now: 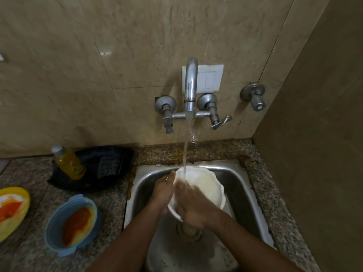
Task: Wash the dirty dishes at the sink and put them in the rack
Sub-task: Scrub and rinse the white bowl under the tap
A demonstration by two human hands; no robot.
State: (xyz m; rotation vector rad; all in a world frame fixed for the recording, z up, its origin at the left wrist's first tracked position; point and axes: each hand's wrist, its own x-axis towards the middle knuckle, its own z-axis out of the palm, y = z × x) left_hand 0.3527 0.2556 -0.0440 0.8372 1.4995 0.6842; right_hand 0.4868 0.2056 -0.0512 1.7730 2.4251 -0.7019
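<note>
A white bowl with a wavy rim [208, 189] is held tilted over the steel sink [243, 185], under the running stream from the tap [191, 85]. My left hand [164, 193] holds the bowl's left rim from outside. My right hand [191, 205] lies inside the bowl against its wet inner surface, its fingers blurred under the water. On the counter at the left wait a blue bowl smeared with red sauce [71, 222] and a yellow plate with orange residue [11, 211].
A yellow liquid bottle [68, 162] stands on a dark cloth or bag [104, 167] behind the dirty dishes. Two tap handles [167, 114] flank the spout, another valve [255, 97] is on the wall to the right. A side wall closes off the right.
</note>
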